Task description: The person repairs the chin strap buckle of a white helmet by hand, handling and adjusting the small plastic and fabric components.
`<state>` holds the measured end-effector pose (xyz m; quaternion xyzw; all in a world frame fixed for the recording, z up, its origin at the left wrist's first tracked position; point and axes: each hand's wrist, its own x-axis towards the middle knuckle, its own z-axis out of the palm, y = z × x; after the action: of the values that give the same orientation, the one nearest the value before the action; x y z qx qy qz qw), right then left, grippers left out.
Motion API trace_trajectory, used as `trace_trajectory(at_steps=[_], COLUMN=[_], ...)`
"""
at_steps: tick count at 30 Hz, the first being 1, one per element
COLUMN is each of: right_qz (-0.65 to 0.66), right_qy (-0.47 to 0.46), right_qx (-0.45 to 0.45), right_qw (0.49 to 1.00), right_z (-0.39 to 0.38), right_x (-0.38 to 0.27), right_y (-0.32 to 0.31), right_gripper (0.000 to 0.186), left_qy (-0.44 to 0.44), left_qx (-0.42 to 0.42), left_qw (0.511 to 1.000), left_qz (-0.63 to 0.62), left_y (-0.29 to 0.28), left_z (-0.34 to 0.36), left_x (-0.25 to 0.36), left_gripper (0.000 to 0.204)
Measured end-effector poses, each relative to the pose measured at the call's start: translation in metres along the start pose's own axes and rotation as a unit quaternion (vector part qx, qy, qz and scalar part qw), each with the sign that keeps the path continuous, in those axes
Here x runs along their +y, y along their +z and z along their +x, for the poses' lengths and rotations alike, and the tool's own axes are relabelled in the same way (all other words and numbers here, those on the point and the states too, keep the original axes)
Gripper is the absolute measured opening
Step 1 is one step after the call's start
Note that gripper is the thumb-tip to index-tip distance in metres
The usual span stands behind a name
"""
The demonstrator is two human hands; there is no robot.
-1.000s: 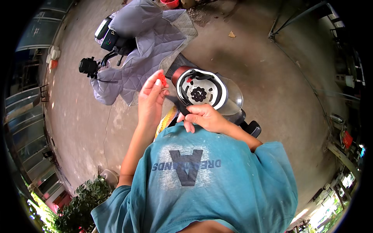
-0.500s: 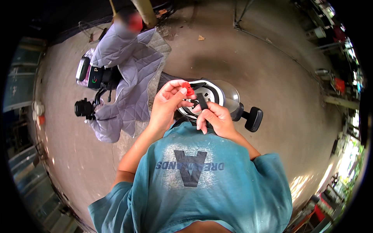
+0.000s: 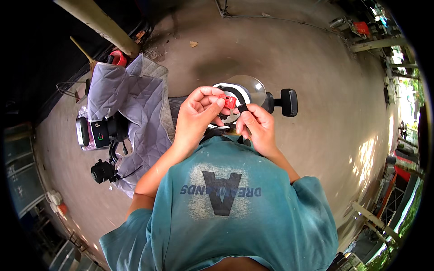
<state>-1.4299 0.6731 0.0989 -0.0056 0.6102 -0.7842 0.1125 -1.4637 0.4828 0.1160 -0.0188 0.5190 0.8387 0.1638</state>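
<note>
My left hand pinches a small red buckle between thumb and fingers. Close beside it, my right hand grips a black strap end. Both hands are raised in front of my chest, over a white and black helmet with a clear visor that rests below them. The strap runs down from my right hand toward the helmet, partly hidden by my fingers.
A scooter under a grey quilted cover stands at my left, its handlebar grip and dashboard showing. A black mirror sticks out right of the helmet. Concrete ground spreads ahead; a post leans far left.
My view has swung, so the scooter sits lower left. Both hands came together over the helmet; my left hand now holds the red buckle up beside the strap end.
</note>
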Motion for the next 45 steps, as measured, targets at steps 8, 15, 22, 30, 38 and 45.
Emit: trace_trajectory(at_steps=[8, 15, 22, 30, 38, 45], right_qz=[0.064, 0.132, 0.113, 0.121, 0.102, 0.099], right_qy=[-0.012, 0.008, 0.011, 0.027, 0.059, 0.048], right_qx=[0.002, -0.048, -0.063, -0.061, -0.050, -0.056], right_qw=[0.998, 0.990, 0.992, 0.990, 0.992, 0.992], right_z=[0.006, 0.019, 0.027, 0.026, 0.021, 0.022], right_x=[0.008, 0.002, -0.010, -0.023, -0.034, -0.033], right_y=[0.003, -0.001, -0.009, -0.014, -0.020, -0.026], right_gripper=[0.019, 0.016, 0.016, 0.012, 0.011, 0.010], left_qy=[-0.022, -0.172, -0.296, -0.320, -0.332, -0.317], left_qx=[-0.041, -0.114, -0.158, -0.144, -0.116, -0.105], left_qw=[0.999, 0.935, 0.723, 0.716, 0.721, 0.779], left_qz=[-0.025, -0.289, -0.604, -0.604, -0.597, -0.531], left_y=[-0.002, -0.010, -0.010, -0.002, 0.008, 0.014], left_z=[0.003, 0.013, 0.024, 0.025, 0.021, 0.019], left_x=[0.007, -0.001, -0.026, -0.030, -0.032, -0.035], left_gripper=[0.017, 0.020, 0.029, 0.028, 0.021, 0.024])
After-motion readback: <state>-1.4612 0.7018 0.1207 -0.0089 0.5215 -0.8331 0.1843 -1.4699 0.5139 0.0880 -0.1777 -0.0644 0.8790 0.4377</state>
